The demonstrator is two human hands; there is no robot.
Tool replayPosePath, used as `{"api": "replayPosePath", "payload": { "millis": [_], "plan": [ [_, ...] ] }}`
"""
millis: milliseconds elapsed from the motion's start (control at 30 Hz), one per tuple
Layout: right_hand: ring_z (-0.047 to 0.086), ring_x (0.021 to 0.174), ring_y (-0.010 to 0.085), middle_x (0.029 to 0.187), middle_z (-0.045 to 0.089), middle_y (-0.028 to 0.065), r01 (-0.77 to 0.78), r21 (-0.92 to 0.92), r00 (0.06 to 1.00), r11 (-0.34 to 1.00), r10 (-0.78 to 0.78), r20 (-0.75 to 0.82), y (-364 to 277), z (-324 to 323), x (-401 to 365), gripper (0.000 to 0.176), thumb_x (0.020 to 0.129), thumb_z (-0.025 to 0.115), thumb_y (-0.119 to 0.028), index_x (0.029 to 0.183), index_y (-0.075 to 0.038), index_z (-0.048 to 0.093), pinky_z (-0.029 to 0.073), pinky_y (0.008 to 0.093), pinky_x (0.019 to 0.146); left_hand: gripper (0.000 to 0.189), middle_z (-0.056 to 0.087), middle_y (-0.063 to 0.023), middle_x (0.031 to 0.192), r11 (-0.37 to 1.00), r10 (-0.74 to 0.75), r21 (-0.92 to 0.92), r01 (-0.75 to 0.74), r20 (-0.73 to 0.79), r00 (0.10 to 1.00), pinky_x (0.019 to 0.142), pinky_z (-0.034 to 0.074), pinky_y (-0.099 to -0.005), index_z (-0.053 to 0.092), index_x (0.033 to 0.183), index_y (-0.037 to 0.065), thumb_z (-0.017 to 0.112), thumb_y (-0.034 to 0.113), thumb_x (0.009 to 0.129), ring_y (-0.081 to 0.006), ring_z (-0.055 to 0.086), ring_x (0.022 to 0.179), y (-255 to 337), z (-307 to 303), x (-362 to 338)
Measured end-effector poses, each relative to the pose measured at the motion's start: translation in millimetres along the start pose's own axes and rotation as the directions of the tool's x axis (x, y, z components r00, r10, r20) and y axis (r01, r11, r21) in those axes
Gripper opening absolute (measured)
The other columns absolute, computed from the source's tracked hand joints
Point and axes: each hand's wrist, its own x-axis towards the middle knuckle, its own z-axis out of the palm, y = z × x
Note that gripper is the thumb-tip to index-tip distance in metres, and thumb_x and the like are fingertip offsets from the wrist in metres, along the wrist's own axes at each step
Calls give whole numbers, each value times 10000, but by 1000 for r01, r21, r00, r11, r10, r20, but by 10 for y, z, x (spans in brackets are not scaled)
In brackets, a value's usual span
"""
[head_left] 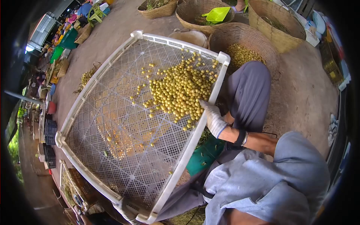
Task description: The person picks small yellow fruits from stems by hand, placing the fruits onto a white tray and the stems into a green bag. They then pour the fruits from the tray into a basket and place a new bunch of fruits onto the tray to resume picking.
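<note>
A large white mesh plastic tray (221, 80) is tilted in front of me. Small round yellow-green fruits (178, 88) are heaped toward its upper right part, with a few scattered lower on the mesh. My right hand (213, 118), in a light knitted glove, is closed on the tray's near long rim. At the bottom corner my left hand (125, 210), also gloved and partly hidden by the tray, grips the rim. Beyond the tray's right corner, a woven basket (242, 32) holds more of these fruits. Part of a green container (204, 155) shows between my legs.
More woven baskets (275, 22) stand at the top, one holding a bright green scoop (217, 15). A pale bucket (189, 36) is behind the tray. Fruit stems (88, 79) lie on the floor at left. A crate (332, 62) stands at right, and a green chair (96, 14) farther back.
</note>
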Motion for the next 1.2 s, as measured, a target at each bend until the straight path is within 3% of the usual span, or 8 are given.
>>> {"api": "replayPosePath", "payload": {
  "millis": [200, 333, 367, 533, 700, 800, 967, 1200],
  "plan": [
    [538, 838, 152, 944, 606, 32, -5, 295, 998, 956, 24, -64, 374, 208, -35, 365, 845, 679, -355, 1051, -56, 641, 439, 311, 773, 602, 597, -98, 1017, 994, 91, -74, -84, 89, 992, 711, 531, -319, 504, 1230, 13, 704, 188, 691, -193, 587, 806, -2, -19, 316],
    [526, 869, 145, 949, 599, 28, 136, 212, 975, 968, -93, -203, 527, 259, -121, 352, 836, 693, -334, 1041, -56, 626, 434, 309, 780, 629, 593, -101, 1038, 979, 156, -154, -131, 161, 974, 719, 531, -318, 494, 1248, 9, 705, 186, 683, -194, 585, 819, -142, 75, 405],
    [534, 841, 157, 941, 601, 23, 331, 184, 935, 925, -295, -198, 483, 321, -231, 370, 825, 711, -346, 1032, -48, 634, 436, 311, 776, 635, 592, -102, 1043, 974, 172, -181, -138, 184, 968, 721, 531, -318, 492, 1253, 9, 706, 185, 681, -194, 584, 823, -178, 86, 425],
    [538, 961, 157, 1065, 614, 46, 248, 26, 952, 968, -238, -193, 727, 221, -107, 480, 834, 685, -412, 1140, -51, 609, 428, 310, 856, 669, 587, -107, 1070, 950, 215, -288, -124, 311, 926, 731, 530, -317, 480, 1276, 5, 707, 183, 672, -194, 581, 840, -350, 31, 636],
    [544, 1061, 167, 1197, 600, 60, 280, 202, 948, 938, -238, -210, 790, 406, -385, 616, 864, 621, -511, 1264, -48, 551, 421, 317, 923, 820, 516, -132, 1207, 959, 170, -278, -48, 433, 885, 793, 522, -322, 381, 1370, -21, 687, 126, 624, -197, 550, 929, -580, -117, 1064],
    [559, 1037, 172, 1212, 589, 64, 367, 233, 923, 901, -321, -213, 881, 340, -376, 656, 862, 625, -525, 1308, -58, 506, 461, 321, 892, 753, 548, -143, 1136, 947, 215, -312, -76, 440, 872, 766, 537, -322, 400, 1343, -42, 663, 63, 646, -199, 576, 873, -598, -67, 986],
    [612, 794, 127, 995, 601, -2, 262, 413, 963, 872, -210, -166, 962, 438, -467, 568, 859, 586, -592, 1165, -116, 552, 545, 296, 629, 645, 588, -105, 972, 917, 301, -365, -161, 370, 879, 676, 523, -290, 454, 1290, -28, 654, 36, 681, -179, 583, 761, -485, 11, 831],
    [528, 1064, 160, 1186, 565, 40, 219, 411, 969, 885, -146, -201, 1262, 528, -380, 721, 864, 445, -705, 1266, -109, 496, 448, 326, 900, 741, 561, -129, 1109, 871, 426, -411, -268, 363, 829, 770, 531, -325, 412, 1339, -22, 700, 22, 657, -221, 581, 904, -583, -5, 824]
  ]
}}
